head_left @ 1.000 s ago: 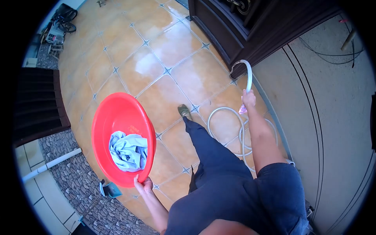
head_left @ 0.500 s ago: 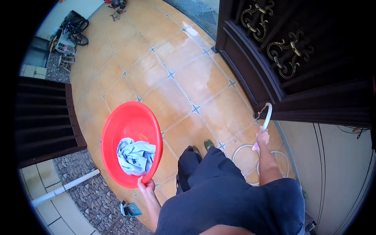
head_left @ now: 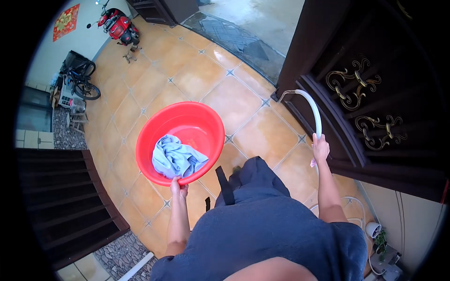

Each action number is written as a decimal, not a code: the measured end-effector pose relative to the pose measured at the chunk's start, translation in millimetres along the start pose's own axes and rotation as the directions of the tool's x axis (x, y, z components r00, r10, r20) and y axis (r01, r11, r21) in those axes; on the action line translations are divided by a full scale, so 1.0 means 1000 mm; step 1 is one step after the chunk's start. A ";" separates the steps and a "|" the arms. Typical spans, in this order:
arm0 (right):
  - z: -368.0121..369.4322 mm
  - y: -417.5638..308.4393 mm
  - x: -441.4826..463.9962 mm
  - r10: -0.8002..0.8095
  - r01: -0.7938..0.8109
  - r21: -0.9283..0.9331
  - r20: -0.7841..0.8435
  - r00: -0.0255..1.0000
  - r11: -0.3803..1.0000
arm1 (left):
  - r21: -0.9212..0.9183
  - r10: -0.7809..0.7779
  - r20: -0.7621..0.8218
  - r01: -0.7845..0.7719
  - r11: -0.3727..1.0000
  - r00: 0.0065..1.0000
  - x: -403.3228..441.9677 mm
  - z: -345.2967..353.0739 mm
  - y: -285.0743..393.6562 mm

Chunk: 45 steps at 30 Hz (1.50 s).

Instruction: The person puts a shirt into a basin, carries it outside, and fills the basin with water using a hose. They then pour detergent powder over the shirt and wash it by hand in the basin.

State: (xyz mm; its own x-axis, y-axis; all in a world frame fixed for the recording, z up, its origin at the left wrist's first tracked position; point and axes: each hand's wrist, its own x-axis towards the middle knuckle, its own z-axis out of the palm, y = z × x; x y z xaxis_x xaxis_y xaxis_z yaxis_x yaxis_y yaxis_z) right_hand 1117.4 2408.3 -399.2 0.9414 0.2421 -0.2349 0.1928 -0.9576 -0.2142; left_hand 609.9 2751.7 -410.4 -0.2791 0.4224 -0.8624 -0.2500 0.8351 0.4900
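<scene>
A person's left hand (head_left: 179,186) grips the near rim of a red basin (head_left: 168,119), a crumpled light-blue cloth (head_left: 174,157) lying inside, while the right hand (head_left: 320,149) is wrapped around a pale hose (head_left: 313,105) curving leftward, water falling from its far end. Around them, tiled floor (head_left: 267,136); at right, a dark gate (head_left: 311,61); far left, a red scooter (head_left: 121,28).

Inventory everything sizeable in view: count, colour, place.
round plastic basin: 1, red, centre left
crumpled cloth: 1, light blue, inside basin
flexible hose: 1, whitish, right
scrollwork door: 1, dark brown, right
slatted panel: 1, brown, left
square tiles: many, orange, underfoot
motor scooter: 1, red, top left
bicycle: 1, dark, upper left
wall poster: 1, red, top left
plant pot: 1, white, lower right
left hand: 1, bare, basin rim
right hand: 1, bare, hose
</scene>
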 end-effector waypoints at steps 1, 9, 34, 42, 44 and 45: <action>0.010 -0.021 0.036 -0.006 0.006 -0.004 -0.045 0.999 1.000 | 0.068 0.010 0.026 -0.011 0.998 1.000 0.030 0.061 0.015; 0.035 -0.233 0.286 -0.084 0.096 0.329 -0.051 0.995 0.939 | 0.402 0.030 0.263 -0.138 0.905 0.964 0.164 0.513 0.072; 0.238 -0.488 0.706 0.455 -0.423 0.383 0.006 0.890 0.821 | 0.881 -0.464 0.458 -0.315 0.354 0.758 0.351 1.300 0.083; 0.358 -0.419 0.872 0.512 -0.468 0.372 -0.021 0.859 0.801 | 0.894 -0.586 0.446 -0.360 0.266 0.676 0.420 1.489 -0.012; 0.388 -0.412 0.900 0.562 -0.527 0.380 0.022 0.827 0.760 | 0.899 -0.593 0.428 -0.386 0.206 0.682 0.444 1.537 -0.041; 0.406 -0.405 0.910 0.570 -0.542 0.332 0.015 0.821 0.772 | 0.899 -0.600 0.427 -0.392 0.197 0.677 0.456 1.554 -0.057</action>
State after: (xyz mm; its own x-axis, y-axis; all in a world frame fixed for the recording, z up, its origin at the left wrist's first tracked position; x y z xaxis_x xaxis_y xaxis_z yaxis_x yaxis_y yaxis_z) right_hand 1784.1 3080.2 -910.8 0.8792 -0.3446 -0.3290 -0.4531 -0.8184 -0.3534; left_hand 1937.5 3444.1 -1029.8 0.3565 -0.0645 -0.9321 0.8932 0.3160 0.3198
